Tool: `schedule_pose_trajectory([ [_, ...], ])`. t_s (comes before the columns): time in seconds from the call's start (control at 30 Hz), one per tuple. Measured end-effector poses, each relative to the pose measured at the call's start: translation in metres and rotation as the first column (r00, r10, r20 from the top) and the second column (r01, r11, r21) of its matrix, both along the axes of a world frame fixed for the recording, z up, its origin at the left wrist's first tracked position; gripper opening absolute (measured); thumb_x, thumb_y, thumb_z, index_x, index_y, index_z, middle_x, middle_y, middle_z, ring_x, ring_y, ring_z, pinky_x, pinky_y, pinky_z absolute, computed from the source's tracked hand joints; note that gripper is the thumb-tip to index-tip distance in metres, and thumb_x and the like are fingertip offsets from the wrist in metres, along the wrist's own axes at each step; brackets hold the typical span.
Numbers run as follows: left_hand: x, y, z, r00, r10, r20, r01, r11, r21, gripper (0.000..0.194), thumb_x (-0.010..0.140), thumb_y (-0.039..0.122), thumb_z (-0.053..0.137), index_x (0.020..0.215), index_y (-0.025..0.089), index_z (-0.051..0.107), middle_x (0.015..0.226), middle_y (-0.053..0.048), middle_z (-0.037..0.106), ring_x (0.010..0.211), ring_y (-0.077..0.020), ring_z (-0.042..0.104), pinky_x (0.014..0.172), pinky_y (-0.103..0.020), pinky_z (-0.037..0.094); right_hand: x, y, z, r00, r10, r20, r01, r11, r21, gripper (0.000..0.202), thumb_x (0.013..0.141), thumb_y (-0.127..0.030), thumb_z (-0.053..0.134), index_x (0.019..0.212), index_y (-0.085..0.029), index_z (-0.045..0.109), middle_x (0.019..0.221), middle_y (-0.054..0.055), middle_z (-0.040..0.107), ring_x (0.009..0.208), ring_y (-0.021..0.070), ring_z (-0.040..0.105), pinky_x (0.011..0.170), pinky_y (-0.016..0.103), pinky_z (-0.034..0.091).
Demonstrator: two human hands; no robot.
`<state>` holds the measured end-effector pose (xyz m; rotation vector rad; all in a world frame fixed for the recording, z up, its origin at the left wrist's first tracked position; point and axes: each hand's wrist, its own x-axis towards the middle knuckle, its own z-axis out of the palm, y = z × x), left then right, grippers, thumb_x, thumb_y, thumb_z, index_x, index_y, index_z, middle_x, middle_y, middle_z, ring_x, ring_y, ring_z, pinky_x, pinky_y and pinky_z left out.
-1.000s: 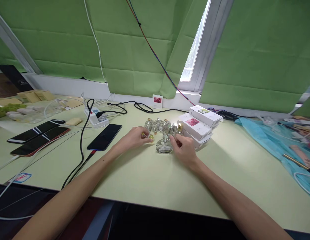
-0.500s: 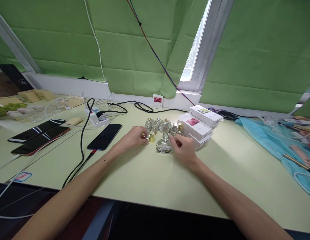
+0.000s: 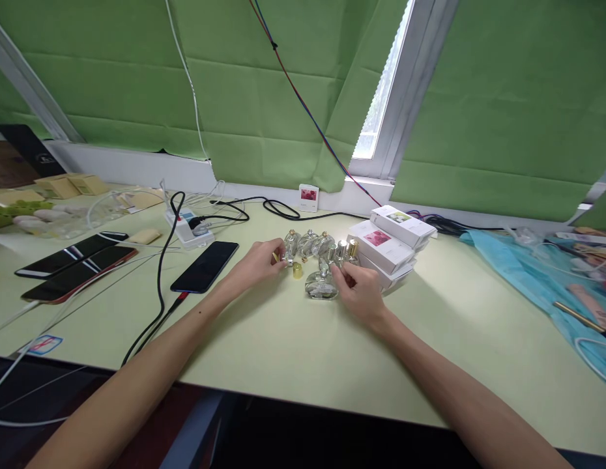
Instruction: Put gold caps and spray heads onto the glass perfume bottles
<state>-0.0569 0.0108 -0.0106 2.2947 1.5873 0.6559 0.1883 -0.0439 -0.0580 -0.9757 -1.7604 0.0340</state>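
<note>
Near the middle of the table my left hand (image 3: 264, 259) is closed in a pinch on a small gold-coloured cap, mostly hidden by the fingers. Just to its right a gold cap (image 3: 297, 270) stands on the table. Behind are several clear glass perfume bottles (image 3: 307, 244). My right hand (image 3: 359, 286) is curled, thumb against fingers, at the right side of a flat glass perfume bottle (image 3: 321, 286); what its fingers hold is hidden. Beyond that hand stand several bottles with silver and gold tops (image 3: 352, 249).
White printed boxes (image 3: 386, 246) are stacked behind my right hand; one small box (image 3: 308, 198) stands by the wall. Left lie phones (image 3: 204, 267), a power strip (image 3: 189, 228) and black cables (image 3: 160, 280). A blue sheet (image 3: 522, 267) with clutter covers the right side.
My left hand has moved slightly away from me and left, off the standing gold cap, still pinching. My right hand and the bottles stay in place.
</note>
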Motion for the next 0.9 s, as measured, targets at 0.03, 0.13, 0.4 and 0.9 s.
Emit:
schedule_pose_trajectory([
  [0.03, 0.001, -0.001, 0.0, 1.0, 0.008, 0.004, -0.008, 1.0, 0.015, 0.012, 0.084, 0.033, 0.064, 0.086, 0.022, 0.059, 0.079, -0.002, 0.072, 0.075, -0.0218, 0.07, 0.065, -0.029, 0.045, 0.0, 0.0, 0.0, 1.0, 0.0, 0.001, 0.0, 1.0, -0.002, 0.048, 0.101, -0.033, 0.052, 0.062, -0.023, 0.026, 0.051, -0.007, 0.031, 0.049, 0.0087, 0.025, 0.049, 0.027, 0.022],
  [0.13, 0.006, -0.004, 0.003, 0.999, 0.022, 0.047, -0.024, 0.998, 0.058, 0.015, 0.086, 0.035, 0.063, 0.092, 0.021, 0.059, 0.079, -0.002, 0.071, 0.069, -0.0192, 0.067, 0.063, -0.028, 0.044, 0.0, 0.0, 0.0, 1.0, 0.0, -0.002, 0.0, 1.0, 0.01, 0.048, 0.101, -0.032, 0.053, 0.062, -0.023, 0.026, 0.051, -0.007, 0.03, 0.049, 0.0087, 0.025, 0.049, 0.026, 0.022],
  [0.4, 0.023, -0.017, 0.008, 0.753, -0.044, 0.656, 0.163, 0.979, -0.122, 0.041, 0.081, 0.051, 0.074, 0.105, 0.02, 0.061, 0.081, -0.001, 0.063, 0.052, -0.0115, 0.056, 0.047, -0.025, 0.044, 0.0, 0.0, 0.0, 1.0, -0.018, 0.005, 0.018, 1.0, 0.007, 0.048, 0.101, -0.033, 0.052, 0.062, -0.023, 0.027, 0.051, -0.007, 0.031, 0.049, 0.0092, 0.025, 0.049, 0.027, 0.022],
  [0.9, 0.045, -0.027, -0.002, 0.409, 0.261, 0.874, 0.414, 0.801, -0.433, 0.023, 0.08, 0.039, 0.076, 0.089, 0.02, 0.068, 0.08, -0.003, 0.062, 0.047, -0.0065, 0.037, 0.039, -0.023, 0.021, 0.0, -0.001, 0.001, 0.999, -0.008, -0.05, 0.007, 1.0, -0.016, 0.043, 0.102, -0.033, 0.054, 0.064, -0.022, 0.037, 0.054, -0.006, 0.04, 0.049, 0.0093, 0.034, 0.05, 0.025, 0.028],
])
